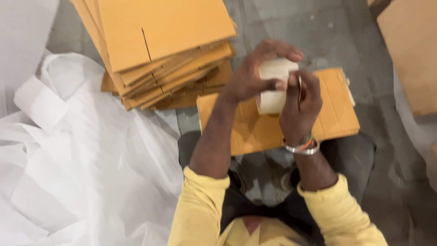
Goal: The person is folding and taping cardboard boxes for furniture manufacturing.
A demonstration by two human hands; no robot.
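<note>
A seated person in yellow sleeves holds a pale roll of tape point(274, 86) above a flat cardboard sheet point(334, 114) lying across the lap. The left hand point(255, 73) has its grip wrapped over the roll's far side, while the right hand point(299, 102), a bangle point(302, 146) at its wrist, pinches at the roll's edge. A stack of folded cardboard point(159, 50) sits far left on the grey floor point(346, 41), with white sheeting point(77, 164) spread at left.
</note>
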